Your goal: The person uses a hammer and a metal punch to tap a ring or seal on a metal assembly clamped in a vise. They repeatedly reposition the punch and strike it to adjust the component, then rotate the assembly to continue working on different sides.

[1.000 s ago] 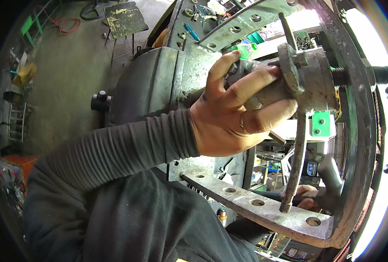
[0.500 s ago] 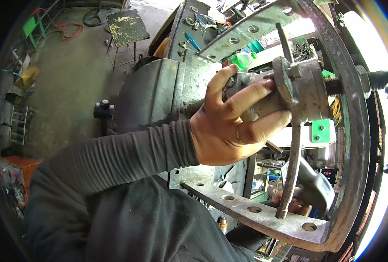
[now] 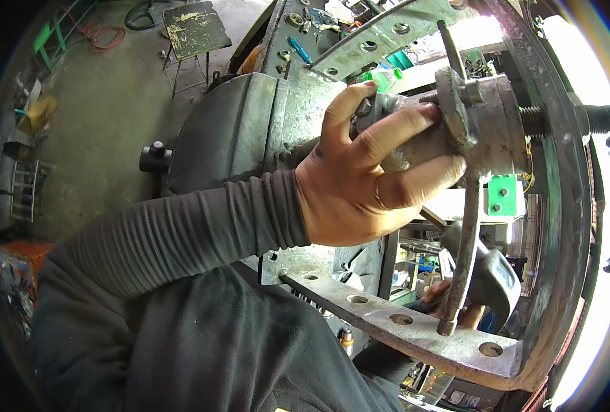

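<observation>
My left hand (image 3: 367, 185) is wrapped around a grey metal cylinder (image 3: 483, 130) that sits on a threaded rod (image 3: 535, 120) inside a curved steel frame (image 3: 559, 226). The thumb lies on top and the fingers reach to a flange with a thin steel bar (image 3: 464, 233) running down from it. Low on the right, my right hand (image 3: 449, 305) shows only as a few fingers behind a drilled flat bar (image 3: 401, 323). Those fingers are closed under a dark grey rounded object (image 3: 490, 278).
A large grey cast housing (image 3: 236, 130) stands behind my left forearm. A green plastic block (image 3: 504, 196) is fixed beside the cylinder. Tools lie on a drilled plate (image 3: 319, 34) at the top. A small stool (image 3: 195, 27) and a red hose (image 3: 106, 38) are on the concrete floor.
The dark grey object has come up into view with my right hand at the lower right. My left hand has kept its grip on the cylinder, fingers shifted slightly.
</observation>
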A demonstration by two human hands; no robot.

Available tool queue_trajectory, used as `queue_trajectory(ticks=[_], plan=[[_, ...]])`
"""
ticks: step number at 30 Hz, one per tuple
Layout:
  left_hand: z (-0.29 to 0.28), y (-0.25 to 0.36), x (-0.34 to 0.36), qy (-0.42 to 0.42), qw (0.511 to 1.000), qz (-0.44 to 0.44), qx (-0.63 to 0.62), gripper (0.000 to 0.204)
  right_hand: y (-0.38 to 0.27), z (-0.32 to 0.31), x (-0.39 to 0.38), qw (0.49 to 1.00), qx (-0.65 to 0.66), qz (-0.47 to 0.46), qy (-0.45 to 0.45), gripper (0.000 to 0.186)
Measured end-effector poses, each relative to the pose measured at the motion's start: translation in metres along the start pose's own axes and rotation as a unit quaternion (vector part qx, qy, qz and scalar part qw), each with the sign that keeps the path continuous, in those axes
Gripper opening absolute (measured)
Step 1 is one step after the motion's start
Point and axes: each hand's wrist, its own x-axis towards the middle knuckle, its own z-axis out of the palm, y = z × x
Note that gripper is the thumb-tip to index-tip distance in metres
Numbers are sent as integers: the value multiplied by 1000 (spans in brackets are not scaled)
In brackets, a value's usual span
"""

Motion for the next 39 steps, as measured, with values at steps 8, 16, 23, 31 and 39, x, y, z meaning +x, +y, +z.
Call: queue_trajectory(ticks=[8,16,23,31,39], plan=[[-3,0,-1,-15,1000,1,-6,27,-5,-3,7,996,65,23,-58,37],[-17,2,5,-60,992,-45,-102,30,39,-60,-20,970,152,159,-107,38],[-45,-7,9,-56,990,46,-121,25,54,-51,-72,933,257,247,-51,44],[-92,-25,19,-232,945,69,-221,37,51,-34,-125,957,201,189,88,33],[-92,-53,11,-241,913,37,-326,37,-18,37,-125,932,97,220,272,22]])
